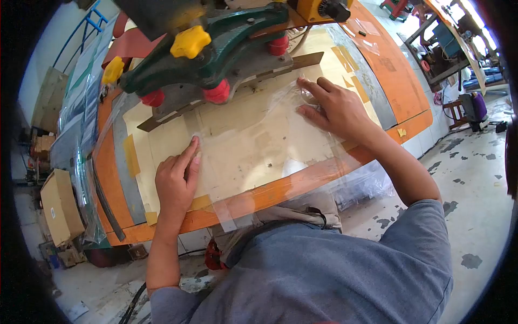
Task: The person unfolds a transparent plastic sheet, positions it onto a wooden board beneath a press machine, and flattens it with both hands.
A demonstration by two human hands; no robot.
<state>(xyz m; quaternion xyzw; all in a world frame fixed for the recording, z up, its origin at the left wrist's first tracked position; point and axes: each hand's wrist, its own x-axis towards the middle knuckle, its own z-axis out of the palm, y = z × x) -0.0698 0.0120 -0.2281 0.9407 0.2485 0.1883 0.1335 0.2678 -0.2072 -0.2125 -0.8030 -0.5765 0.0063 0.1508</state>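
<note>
A clear plastic sheet (237, 156) lies over a pale, taped board (156, 178) on the orange table and hangs past its front edge. My left hand (177, 175) rests at the left side of the sheet, index finger and thumb stretched forward, the fingertip touching near its edge. Over the sheet's far right part is my right hand (337, 108), thumb and index finger apart; the film is wrinkled beside them. Beyond both hands stands a green press machine (216, 59) with red feet, yellow knobs and a long flat metal bar (259, 81) along its front.
Orange table (388, 70) edges curve around the board. Clear plastic film (367, 186) is bunched below the front edge. A cardboard box (62, 208) stands at left, beside stacked plastic sheets (81, 108). A workbench (448, 43) is at far right.
</note>
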